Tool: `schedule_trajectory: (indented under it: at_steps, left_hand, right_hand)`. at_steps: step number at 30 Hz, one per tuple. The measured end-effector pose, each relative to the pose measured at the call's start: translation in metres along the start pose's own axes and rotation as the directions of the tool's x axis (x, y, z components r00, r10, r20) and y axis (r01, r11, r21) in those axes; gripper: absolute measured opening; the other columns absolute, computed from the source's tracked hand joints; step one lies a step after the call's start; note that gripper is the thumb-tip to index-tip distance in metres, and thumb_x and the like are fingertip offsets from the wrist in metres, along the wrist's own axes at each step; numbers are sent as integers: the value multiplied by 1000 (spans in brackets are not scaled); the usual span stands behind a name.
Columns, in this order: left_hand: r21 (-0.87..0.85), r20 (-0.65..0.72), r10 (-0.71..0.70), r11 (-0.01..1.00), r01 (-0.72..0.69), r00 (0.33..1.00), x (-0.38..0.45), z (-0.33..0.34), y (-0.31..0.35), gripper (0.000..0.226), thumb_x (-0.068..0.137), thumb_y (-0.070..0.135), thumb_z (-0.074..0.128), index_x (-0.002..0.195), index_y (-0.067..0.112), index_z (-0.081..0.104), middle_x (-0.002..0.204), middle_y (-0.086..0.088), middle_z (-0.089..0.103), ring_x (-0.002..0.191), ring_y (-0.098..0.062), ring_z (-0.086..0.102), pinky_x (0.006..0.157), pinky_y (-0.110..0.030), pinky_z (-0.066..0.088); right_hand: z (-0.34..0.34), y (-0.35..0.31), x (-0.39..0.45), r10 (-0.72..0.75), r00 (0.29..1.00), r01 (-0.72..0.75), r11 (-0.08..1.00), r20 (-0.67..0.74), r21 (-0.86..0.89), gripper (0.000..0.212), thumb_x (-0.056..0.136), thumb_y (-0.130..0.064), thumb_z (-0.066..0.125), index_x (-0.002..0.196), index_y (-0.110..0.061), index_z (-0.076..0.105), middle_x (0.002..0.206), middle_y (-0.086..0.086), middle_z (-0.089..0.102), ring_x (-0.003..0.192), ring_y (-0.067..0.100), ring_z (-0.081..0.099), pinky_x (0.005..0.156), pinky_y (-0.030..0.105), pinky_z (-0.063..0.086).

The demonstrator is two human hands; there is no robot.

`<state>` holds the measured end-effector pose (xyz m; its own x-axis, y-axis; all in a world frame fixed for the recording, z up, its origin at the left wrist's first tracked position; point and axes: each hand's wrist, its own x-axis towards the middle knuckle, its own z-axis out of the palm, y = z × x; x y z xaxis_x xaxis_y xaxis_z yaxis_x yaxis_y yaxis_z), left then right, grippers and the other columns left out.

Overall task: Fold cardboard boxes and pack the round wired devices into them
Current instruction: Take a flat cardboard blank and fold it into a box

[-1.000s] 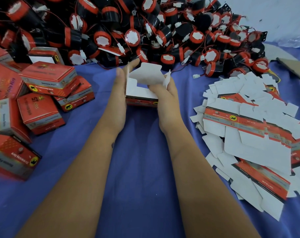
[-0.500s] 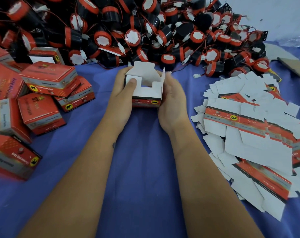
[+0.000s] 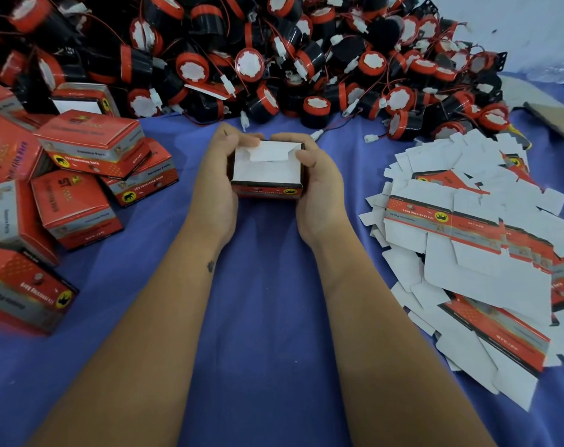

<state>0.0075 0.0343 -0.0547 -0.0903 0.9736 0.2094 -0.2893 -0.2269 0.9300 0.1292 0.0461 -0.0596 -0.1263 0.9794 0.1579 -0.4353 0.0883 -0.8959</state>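
Since the earlier frames, the white flaps have been folded down and the box (image 3: pixel 267 171) has been closed on its upper face. It is held between both grips: left hand (image 3: pixel 221 175) and right hand (image 3: pixel 319 182) are curled round its sides, thumbs pressed on the tuck flap. Risk: flap could be creased or pop out if pressed off-line. Just beyond the grip, the heap of round wired devices (image 3: pixel 251 64) crowds in. Packed boxes (image 3: pixel 90 140) lie left of the grip, flat blanks (image 3: pixel 461 240) right. Open blue counter (image 3: pixel 267 317) is left only toward the person.
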Motion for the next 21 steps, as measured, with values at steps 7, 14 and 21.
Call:
schedule_trajectory:
  at_steps: [7,14,21]
  left_hand:
    - [208,-44,63,977,-52,997,-1,1,-8,38,93,16,48,115,46,41,106,5,59,83,4,64,70,-18,52]
    - [206,-90,53,978,-33,995,-5,3,-7,31,98,10,47,119,32,54,107,7,59,82,7,62,69,-14,50]
    - [303,-65,210,936,-181,975,-7,7,-2,33,104,12,42,137,13,43,136,1,48,112,5,51,90,-14,46]
  right_hand:
    - [5,-1,0,-18,997,5,986,-77,-168,27,81,-1,57,97,-22,65,95,5,66,84,18,63,71,32,55]
    - [10,-1,-5,-72,988,35,968,-140,-248,20,87,-8,57,102,-19,64,98,3,67,88,13,64,74,29,56]
    - [13,-3,-8,-165,967,72,906,-192,-418,35,90,-39,50,121,-28,62,123,3,51,106,-2,51,97,25,46]
